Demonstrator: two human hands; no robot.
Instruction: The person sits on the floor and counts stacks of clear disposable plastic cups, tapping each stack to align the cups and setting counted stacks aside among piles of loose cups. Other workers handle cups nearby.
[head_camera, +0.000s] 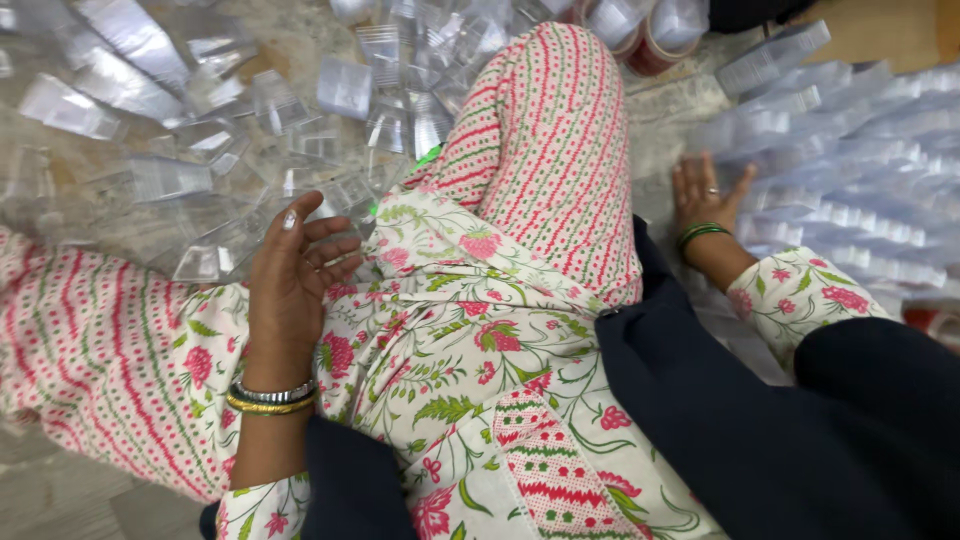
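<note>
— What's the left hand (295, 265) doing?
— Fingers loosely curled, holding nothing, just beside scattered clear plastic boxes (200, 262) on the floor, too many to count.
— And the right hand (705, 195)?
— Spread flat, palm down, touching the stacked clear lids (850, 190), several rows.

A: Cream cotton tunic (450, 340) w/ pink flowers, green leaves; cream trouser leg (545, 150) in pink-green dotted stripes.

B: Dark navy shawl (760, 420). Silver and gold bangles (270, 398) at left wrist, green bangles (703, 233) at right. Clear plastic boxes (200, 180) on mottled grey-beige floor (300, 40).
</note>
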